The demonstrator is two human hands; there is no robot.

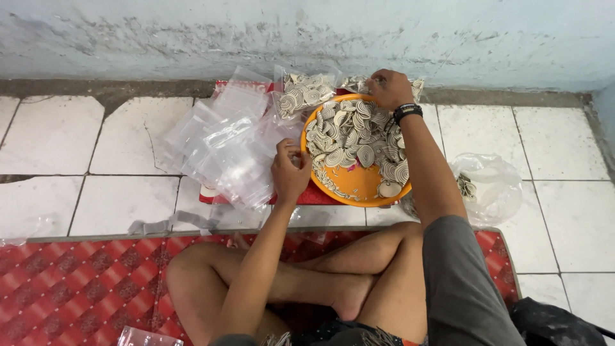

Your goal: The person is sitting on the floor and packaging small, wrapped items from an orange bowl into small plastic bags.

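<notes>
Centre frame: orange bowl point(359, 182) of spiral discs point(355, 138); left hand point(289, 170), fingers curled at its left rim, pinching a small piece; right hand point(389, 88), fingers bunched, grips a filled bag point(359, 83) at upper rim; empty clear bags point(224, 144) left

1 crumpled clear plastic bag point(493, 186) lies on white floor tiles point(51, 134), right of the fingers point(288, 152). Nearer than them spreads 1 red patterned mat point(77, 275), a grey strip point(170, 224) along its edge. Beyond them rises a rough pale wall point(192, 32).
</notes>
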